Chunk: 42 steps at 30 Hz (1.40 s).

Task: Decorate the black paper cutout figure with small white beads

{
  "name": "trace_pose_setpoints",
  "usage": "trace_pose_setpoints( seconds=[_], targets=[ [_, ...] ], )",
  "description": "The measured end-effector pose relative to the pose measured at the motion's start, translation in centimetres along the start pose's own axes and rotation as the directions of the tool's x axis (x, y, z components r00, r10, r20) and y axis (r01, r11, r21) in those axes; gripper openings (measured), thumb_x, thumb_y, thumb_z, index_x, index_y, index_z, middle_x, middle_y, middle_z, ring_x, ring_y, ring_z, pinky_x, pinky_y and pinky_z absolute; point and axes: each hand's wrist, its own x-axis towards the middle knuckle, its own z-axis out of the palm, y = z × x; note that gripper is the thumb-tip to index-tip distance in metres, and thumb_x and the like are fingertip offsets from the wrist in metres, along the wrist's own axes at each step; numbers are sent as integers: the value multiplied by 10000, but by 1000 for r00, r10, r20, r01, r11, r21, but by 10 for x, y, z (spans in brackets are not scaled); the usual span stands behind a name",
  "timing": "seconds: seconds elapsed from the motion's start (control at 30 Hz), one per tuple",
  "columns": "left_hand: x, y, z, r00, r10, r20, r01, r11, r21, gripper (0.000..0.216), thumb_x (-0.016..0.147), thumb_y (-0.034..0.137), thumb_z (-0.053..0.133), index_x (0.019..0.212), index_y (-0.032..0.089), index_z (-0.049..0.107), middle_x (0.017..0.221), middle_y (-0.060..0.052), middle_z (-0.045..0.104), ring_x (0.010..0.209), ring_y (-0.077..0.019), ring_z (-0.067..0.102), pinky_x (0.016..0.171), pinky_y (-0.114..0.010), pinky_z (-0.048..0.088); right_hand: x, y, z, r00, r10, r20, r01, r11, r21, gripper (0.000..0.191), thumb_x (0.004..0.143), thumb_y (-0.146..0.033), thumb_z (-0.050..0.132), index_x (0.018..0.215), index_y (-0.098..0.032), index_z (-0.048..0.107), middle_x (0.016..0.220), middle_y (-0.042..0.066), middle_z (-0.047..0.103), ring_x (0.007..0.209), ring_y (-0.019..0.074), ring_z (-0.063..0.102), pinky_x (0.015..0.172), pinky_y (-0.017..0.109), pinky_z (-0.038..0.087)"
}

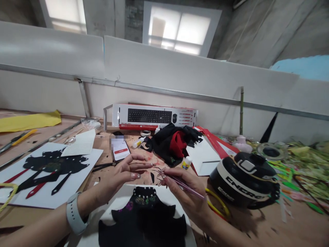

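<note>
My left hand (123, 173) hovers above the desk with its fingers stretched out and slightly spread, holding nothing. A white watch is on that wrist. My right hand (186, 190) is closed in a pinch on thin pink tweezers (185, 184), whose tip points left toward my left fingertips. Just below both hands lies a black felt cut-out (144, 219) with small beads along its top edge, resting on a white sheet (102, 219).
A black jug lettered ENERGY (244, 183) stands to the right. A second black and red cut-out on white paper (48, 168) lies left. A phone (120, 149), glue bottles (138, 141), black and red cloth (174, 142) and a keyboard box (154, 116) sit behind.
</note>
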Motion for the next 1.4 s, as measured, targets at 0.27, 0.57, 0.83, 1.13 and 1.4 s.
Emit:
trace_pose_setpoints(
  seconds=[0.27,0.57,0.83,1.13,1.4],
  targets=[
    [-2,2,2,1000,-11,1,11,1000,10,406,748,201,660,1140,254,568,1188,-55,709,1254,-274,538,1090,-469,273,-1,1,1,1000,-19,1,19,1000,-14,134,864,-186,669,984,-241,692,809,12,744,698,151,714,656,232,574],
    [-2,0,3,999,-47,-15,47,998,44,399,753,250,669,1136,244,559,1242,-92,674,1288,-309,493,1098,-512,233,-5,4,2,1000,-8,19,10,996,-89,114,886,-242,641,987,-217,685,823,54,733,729,203,717,662,305,587],
    [-3,-2,1,998,-56,11,56,998,5,403,783,220,652,1167,252,533,1293,-99,639,1304,-305,483,1086,-508,283,-4,3,1,999,-37,31,41,991,-126,114,888,-234,632,990,-216,680,841,56,733,742,204,721,667,301,586],
    [-4,-3,1,999,-45,3,45,998,38,392,780,217,653,1153,242,535,1286,-96,649,1286,-288,503,1110,-496,257,-1,3,2,999,-50,2,49,983,-175,105,887,-223,632,979,-207,681,841,45,735,711,185,717,674,293,576],
    [-3,3,8,995,-86,-45,89,994,65,409,736,234,683,1119,246,538,1195,-82,694,1256,-278,524,1066,-471,313,-2,6,1,999,-39,22,42,986,-162,101,897,-240,620,976,-209,674,793,38,729,691,188,718,633,286,572]
  ],
)
